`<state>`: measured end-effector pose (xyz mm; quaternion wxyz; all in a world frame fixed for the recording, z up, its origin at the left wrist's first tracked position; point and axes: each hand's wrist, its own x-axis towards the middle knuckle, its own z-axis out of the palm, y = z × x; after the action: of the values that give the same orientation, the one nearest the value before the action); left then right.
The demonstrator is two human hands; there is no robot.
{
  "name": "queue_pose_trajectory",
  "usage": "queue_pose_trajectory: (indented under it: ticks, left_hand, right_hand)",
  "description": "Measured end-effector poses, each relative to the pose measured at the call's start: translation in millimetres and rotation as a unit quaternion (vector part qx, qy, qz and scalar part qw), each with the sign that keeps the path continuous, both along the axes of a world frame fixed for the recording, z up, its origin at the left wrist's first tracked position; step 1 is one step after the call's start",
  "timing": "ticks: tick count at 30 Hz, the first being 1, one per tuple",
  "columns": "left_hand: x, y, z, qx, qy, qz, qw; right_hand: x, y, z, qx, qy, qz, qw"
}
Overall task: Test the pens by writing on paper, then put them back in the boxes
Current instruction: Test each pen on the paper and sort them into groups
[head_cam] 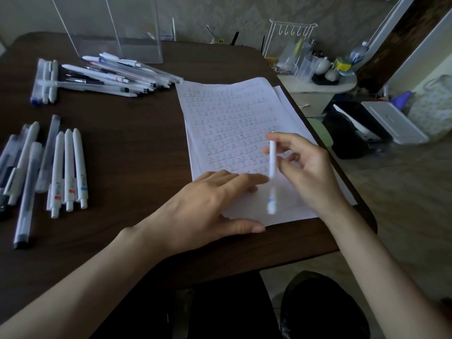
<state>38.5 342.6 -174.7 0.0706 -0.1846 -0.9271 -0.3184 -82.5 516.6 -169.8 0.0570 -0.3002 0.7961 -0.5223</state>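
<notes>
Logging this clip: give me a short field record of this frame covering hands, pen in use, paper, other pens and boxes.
left hand: flat on the paper's near part, fingers straight
right hand: pinches a white pen over the paper; the pen is blurred
paper: on the dark table, mostly filled with rows of written marks
other pens: row of pens near left, heap of pens far left
clear boxes: upright behind the heap, contents unclear

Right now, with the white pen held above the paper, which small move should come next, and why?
Probably lower the white pen in the right hand onto the blank strip of the paper and write: the left hand presses the sheet flat.
</notes>
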Motion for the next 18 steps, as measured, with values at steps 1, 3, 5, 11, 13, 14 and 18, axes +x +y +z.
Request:
queue_pose_trajectory:
  ticks: [1,3,5,11,13,14,18]
  left_hand:
    - [-0.8,0.7,-0.6,-0.011,0.007,-0.010,1.000]
    - [-2.9,1.2,-3.0,-0.028,0.032,-0.019,0.999]
    - [-4.1,-0.2,-4.6,-0.019,0.053,-0.020,0.998]
    - [-4.9,-0.4,-4.7,-0.013,0.055,-0.017,0.998]
    - [-5.3,-0.4,-6.1,-0.001,0.060,-0.016,0.998]
    - [-4.8,-0.9,-6.2,0.016,0.060,-0.016,0.998]
    - [4.2,-13.1,1.1,0.023,0.066,0.026,0.997]
  right_hand:
    - [0.9,-0.2,1.4,0.001,-0.006,0.009,1.000]
    - [3.5,-0.8,3.6,0.003,-0.021,0.024,0.999]
    - [5.0,-1.6,4.6,0.010,-0.021,0.031,0.999]
    - [5.5,-3.5,5.0,0.001,-0.016,0.023,1.000]
    - [5.6,-3.6,4.1,0.014,-0.003,0.028,1.000]
    - [6.0,-3.7,4.3,0.023,0.006,0.032,0.999]
    - [5.0,-11.9,13.4,0.068,0.045,0.071,0.994]
